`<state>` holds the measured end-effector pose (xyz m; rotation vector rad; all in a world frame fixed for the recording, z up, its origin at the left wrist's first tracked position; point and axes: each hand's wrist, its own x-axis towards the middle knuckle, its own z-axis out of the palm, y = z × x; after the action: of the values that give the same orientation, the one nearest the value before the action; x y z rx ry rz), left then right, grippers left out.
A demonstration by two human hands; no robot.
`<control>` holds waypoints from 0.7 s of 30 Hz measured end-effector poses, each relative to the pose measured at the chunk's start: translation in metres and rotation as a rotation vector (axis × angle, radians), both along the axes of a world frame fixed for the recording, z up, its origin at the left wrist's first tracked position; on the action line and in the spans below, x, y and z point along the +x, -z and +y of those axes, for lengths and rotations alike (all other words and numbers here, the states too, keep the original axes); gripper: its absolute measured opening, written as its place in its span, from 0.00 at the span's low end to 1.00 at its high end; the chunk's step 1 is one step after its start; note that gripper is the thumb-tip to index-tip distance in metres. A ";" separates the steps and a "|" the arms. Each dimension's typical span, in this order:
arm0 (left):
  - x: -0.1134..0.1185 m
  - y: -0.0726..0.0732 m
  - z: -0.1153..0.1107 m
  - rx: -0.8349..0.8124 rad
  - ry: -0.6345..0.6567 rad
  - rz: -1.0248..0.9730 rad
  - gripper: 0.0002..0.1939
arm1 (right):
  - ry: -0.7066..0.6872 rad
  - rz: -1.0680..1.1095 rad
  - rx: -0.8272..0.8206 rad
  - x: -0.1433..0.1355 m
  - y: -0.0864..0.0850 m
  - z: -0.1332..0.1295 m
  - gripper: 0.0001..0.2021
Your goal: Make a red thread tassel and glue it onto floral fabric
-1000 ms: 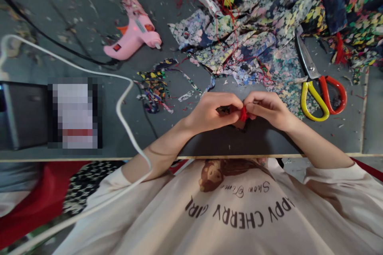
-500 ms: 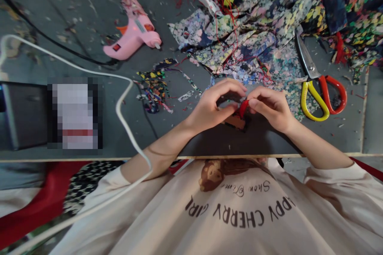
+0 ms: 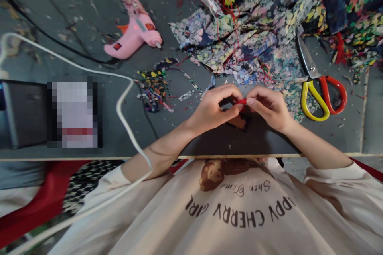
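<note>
Between my two hands is a small red bundle, thread or cloth, too small to tell which. My left hand pinches its left end between thumb and fingers. At the other end my right hand closes on it with thumb and forefinger, the remaining fingers curled. Just below the fingertips lies a brown, dark-edged piece on the table, partly covered by my left hand.
Floral cloth scraps with red threads spread beyond my hands. Scissors with yellow and red handles lie to the right. A pink glue gun, fabric snippets and a white cable are on the left.
The red bundle has turned from hanging steeply to lying nearly level. My left fingertips have closed onto its left end; the right hand has barely moved.
</note>
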<state>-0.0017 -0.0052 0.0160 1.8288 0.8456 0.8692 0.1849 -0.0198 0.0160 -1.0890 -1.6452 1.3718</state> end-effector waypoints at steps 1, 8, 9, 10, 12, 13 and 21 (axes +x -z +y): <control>0.000 -0.001 0.000 -0.035 0.006 -0.005 0.05 | -0.008 0.008 -0.008 0.000 0.000 0.000 0.19; 0.000 -0.003 0.000 -0.281 0.034 -0.044 0.10 | -0.014 0.026 -0.014 -0.001 -0.001 0.000 0.20; 0.000 -0.003 0.000 -0.303 0.032 -0.053 0.11 | -0.010 0.020 -0.014 -0.001 -0.001 0.000 0.20; 0.000 -0.003 0.001 -0.330 0.029 -0.068 0.11 | -0.004 0.015 -0.014 -0.001 -0.001 -0.001 0.20; 0.000 -0.004 0.001 -0.429 0.029 -0.101 0.12 | 0.005 0.012 -0.010 -0.001 0.000 -0.002 0.20; 0.001 -0.004 0.001 -0.501 0.032 -0.118 0.12 | 0.011 0.014 -0.004 -0.001 0.000 -0.002 0.20; 0.003 -0.009 0.000 -0.731 0.020 -0.170 0.15 | 0.053 -0.004 0.065 -0.002 0.001 -0.004 0.19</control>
<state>0.0018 -0.0049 0.0247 1.1073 0.8828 0.5804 0.1824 -0.0237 0.0154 -1.0908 -1.6412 1.2743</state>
